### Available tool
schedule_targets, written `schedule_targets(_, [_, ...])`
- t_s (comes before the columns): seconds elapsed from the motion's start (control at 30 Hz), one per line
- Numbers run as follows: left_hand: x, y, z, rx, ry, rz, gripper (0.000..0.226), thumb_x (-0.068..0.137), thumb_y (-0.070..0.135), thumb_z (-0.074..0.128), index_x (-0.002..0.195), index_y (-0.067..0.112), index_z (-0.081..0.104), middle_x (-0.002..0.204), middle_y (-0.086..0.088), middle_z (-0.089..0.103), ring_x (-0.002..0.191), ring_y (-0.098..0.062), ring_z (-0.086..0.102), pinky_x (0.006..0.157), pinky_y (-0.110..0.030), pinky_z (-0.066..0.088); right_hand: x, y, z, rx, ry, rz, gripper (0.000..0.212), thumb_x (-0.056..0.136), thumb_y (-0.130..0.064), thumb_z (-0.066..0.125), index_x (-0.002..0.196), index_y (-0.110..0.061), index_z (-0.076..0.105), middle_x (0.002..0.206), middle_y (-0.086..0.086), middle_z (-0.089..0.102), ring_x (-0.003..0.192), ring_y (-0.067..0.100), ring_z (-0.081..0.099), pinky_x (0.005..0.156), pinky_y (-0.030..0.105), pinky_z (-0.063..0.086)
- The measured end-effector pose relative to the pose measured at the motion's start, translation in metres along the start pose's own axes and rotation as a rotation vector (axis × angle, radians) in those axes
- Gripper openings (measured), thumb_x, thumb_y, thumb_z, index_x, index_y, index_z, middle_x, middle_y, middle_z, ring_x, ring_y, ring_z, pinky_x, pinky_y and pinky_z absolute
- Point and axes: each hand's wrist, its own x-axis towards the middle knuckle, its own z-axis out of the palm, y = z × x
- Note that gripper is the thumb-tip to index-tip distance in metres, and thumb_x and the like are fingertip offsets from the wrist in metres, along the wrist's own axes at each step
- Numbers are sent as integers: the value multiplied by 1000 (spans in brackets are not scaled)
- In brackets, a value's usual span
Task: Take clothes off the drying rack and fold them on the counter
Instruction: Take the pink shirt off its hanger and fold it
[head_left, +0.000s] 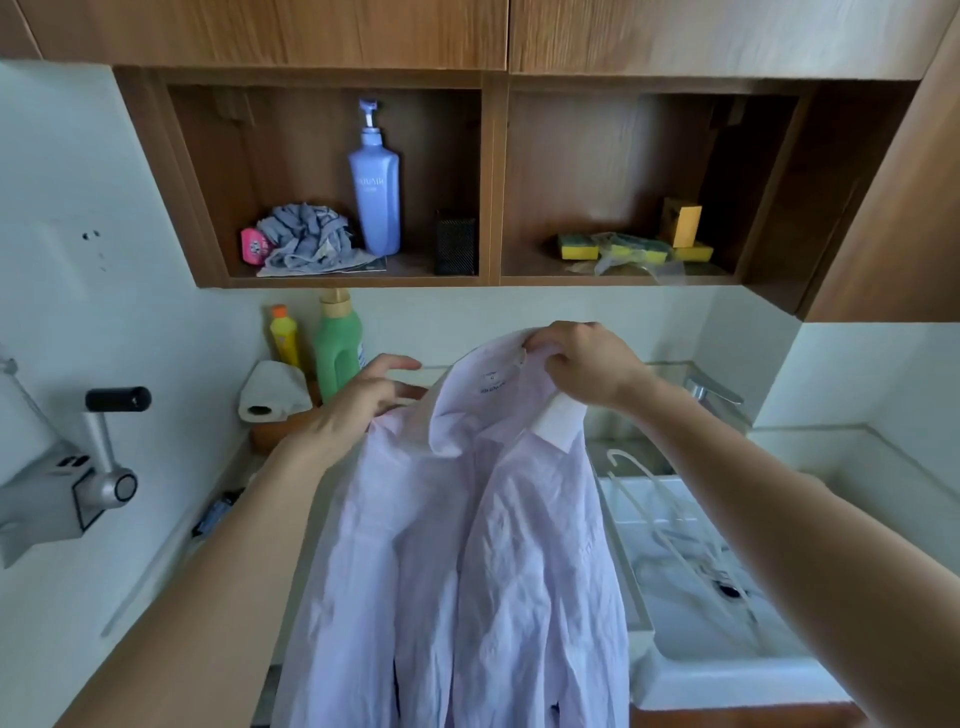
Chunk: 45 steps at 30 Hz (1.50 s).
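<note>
Head camera looks down past two bare forearms at a wooden wall cabinet (493, 182) with two open shelves, and below it a pale lilac dress shirt (467, 545) that fills the middle of the view. The shirt hangs lengthwise from the hands toward the bottom edge, wrinkled, its front open and its white collar lining turned out, just left of a white sink (727, 670). The right hand (587, 369) is raised at the top of the garment, fingers curled and pinching the back of the collar, so nearly all the cloth falls below and toward the person from that grip. The left hand (358, 400) lies on the shirt's left shoulder with its fingers loosely stretched forward; whether the thumb clamps the fabric underneath cannot be told. A white hanger (654, 499) lies in the sink, with a chrome faucet (711, 389) behind it. Against the back wall stand a green bottle (337, 348), a smaller yellow bottle (284, 338) and a paper towel roll (270, 395). On the left shelf stand a lilac pump bottle (374, 197), a crumpled grey cloth (306, 234) and a black mesh holder (455, 241); the right shelf holds yellow sponges (576, 247).
</note>
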Motion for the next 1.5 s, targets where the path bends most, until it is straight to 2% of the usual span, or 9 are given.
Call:
schedule_targets(0.13, [0, 0, 20, 250, -41, 52, 75, 74, 62, 70, 139, 42, 38, 114, 17, 56, 104, -4, 61, 81, -26, 49, -4, -2, 1, 12, 18, 5, 37, 90, -20, 46, 122, -25, 64, 127, 2, 63, 110, 30, 59, 92, 43, 50])
schedule_targets(0.3, [20, -5, 26, 735, 281, 222, 12, 88, 17, 49, 77, 13, 49, 66, -9, 51, 69, -35, 50, 55, -35, 32, 1, 4, -4, 60, -212, 14, 75, 85, -60, 64, 144, -20, 42, 144, 0, 43, 126, 22, 48, 105, 40, 41])
schedule_targets(0.4, [35, -4, 18, 657, 311, 237, 16, 97, 13, 45, 107, 23, 51, 71, -9, 55, 68, -33, 53, 59, -37, 38, 10, 20, -3, 37, -410, -55, 102, 70, -55, 81, 151, -23, 29, 146, -9, 35, 127, 12, 41, 107, 31, 37])
schedule_targets(0.57, [66, -7, 9, 401, 126, 143, 28, 96, 44, 57, 120, 36, 44, 103, 7, 56, 101, -22, 56, 90, -37, 42, 46, 61, 6, 136, -124, -156, 18, 84, -23, 76, 101, -28, 76, 100, -13, 72, 85, -7, 59, 76, 17, 37])
schedule_targets(0.77, [108, -15, 4, 399, -159, 1, 43, 75, 22, 84, 112, 30, 64, 112, 7, 70, 103, -11, 65, 86, -24, 51, 83, 110, 31, 329, -30, -121, 12, 84, -13, 76, 91, -23, 81, 74, -28, 62, 75, -21, 53, 68, 2, 36])
schedule_targets(0.9, [131, -32, 9, 266, -163, 3, 82, 64, 74, 75, 116, 12, 62, 101, -5, 61, 94, -15, 54, 82, -35, 39, 107, 136, 64, 409, -7, -88, 9, 84, -18, 77, 88, -25, 80, 65, -37, 59, 71, -18, 55, 66, 4, 37])
schedule_targets(1.0, [145, -48, 13, 252, -239, -75, 76, 57, 43, 88, 123, 20, 60, 119, 6, 67, 111, -8, 61, 95, -28, 47, 121, 149, 89, 438, -8, -68, 8, 83, -21, 77, 85, -29, 79, 67, -43, 59, 70, -11, 56, 67, 5, 37])
schedule_targets(1.17, [180, -79, -1, 375, 69, -61, 49, 79, 34, 80, 65, 6, 42, 62, -1, 33, 56, -11, 32, 55, -29, 24, 136, 157, 118, 483, -111, -57, 14, 83, -18, 78, 88, -30, 79, 74, -38, 63, 69, -8, 55, 65, 8, 36])
schedule_targets(1.5, [268, -124, -32, 441, 109, -246, 50, 87, 23, 76, 56, 18, 37, 41, 9, 37, 41, -13, 43, 43, -24, 21, 182, 142, 182, 228, -221, 246, 24, 82, -18, 58, 87, -34, 75, 86, -9, 75, 75, 15, 66, 73, 34, 56])
